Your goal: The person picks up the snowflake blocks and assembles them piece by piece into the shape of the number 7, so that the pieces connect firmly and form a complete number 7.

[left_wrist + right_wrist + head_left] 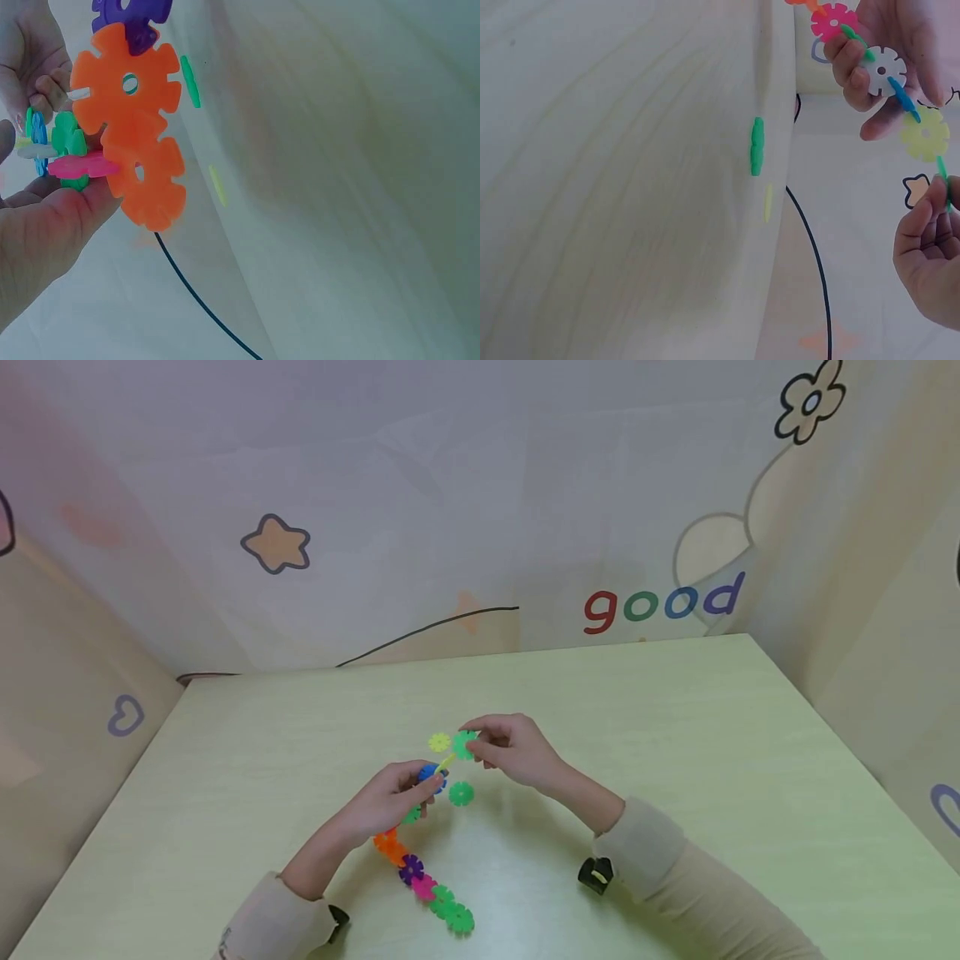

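Between both hands runs a chain of interlocking plastic flower discs. My left hand (390, 797) grips it near a blue disc (429, 773), with a white disc (889, 64) beside its fingers in the right wrist view. From there the chain hangs down past orange discs (127, 82), then purple (411, 868), pink (423, 887) and green ones (460, 919) at the lower end. A yellow disc (925, 135) joins the blue one at the upper end. My right hand (522, 753) pinches a green disc (463, 744) between thumb and fingers, its edge at the yellow disc's rim.
A loose green disc (461, 793) and a loose yellow disc (439, 742) lie on the pale table (675, 710) close to the hands. Printed cloth (420, 510) stands behind the table and along its sides.
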The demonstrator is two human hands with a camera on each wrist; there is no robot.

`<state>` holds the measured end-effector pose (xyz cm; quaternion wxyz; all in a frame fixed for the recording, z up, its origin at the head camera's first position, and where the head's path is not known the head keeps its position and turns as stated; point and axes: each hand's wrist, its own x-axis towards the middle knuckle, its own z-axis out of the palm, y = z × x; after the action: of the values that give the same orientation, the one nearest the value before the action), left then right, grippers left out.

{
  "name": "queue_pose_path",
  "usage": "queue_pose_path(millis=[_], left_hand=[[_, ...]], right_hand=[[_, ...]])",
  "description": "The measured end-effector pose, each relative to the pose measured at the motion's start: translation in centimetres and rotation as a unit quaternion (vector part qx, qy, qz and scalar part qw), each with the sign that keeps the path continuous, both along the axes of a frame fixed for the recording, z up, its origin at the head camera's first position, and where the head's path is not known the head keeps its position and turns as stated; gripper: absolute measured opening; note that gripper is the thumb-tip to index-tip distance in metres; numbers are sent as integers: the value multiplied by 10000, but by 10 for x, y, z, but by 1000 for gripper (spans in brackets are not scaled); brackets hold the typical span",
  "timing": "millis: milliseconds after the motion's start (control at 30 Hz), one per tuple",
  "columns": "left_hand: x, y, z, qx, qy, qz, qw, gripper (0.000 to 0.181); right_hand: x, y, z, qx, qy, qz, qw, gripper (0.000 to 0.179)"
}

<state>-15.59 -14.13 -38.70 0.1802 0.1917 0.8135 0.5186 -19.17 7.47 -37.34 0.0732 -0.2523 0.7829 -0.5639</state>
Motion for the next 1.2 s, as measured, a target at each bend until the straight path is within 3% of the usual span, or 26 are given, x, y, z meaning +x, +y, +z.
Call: queue_pose_path(millis=[200, 467, 800, 1033, 1200], left_hand=[[1, 2, 2, 50, -71, 63, 9999, 41], [0, 5, 1, 251, 157, 184, 9994, 33], [2, 8, 1, 280, 365, 372, 9982, 29], [1, 8, 1, 222, 390, 434, 9980, 27], [2, 8, 1, 191, 302, 456, 9983, 29]], right_hand=[[3, -1, 1, 153, 159, 12, 9998, 21], [5, -1, -2, 334, 939, 117, 9949, 18], [11, -5, -7, -13, 846, -60, 9964, 20], [12, -9, -9, -211, 540, -41, 9983, 21], [11, -7, -8, -58, 366, 66, 9993, 26]])
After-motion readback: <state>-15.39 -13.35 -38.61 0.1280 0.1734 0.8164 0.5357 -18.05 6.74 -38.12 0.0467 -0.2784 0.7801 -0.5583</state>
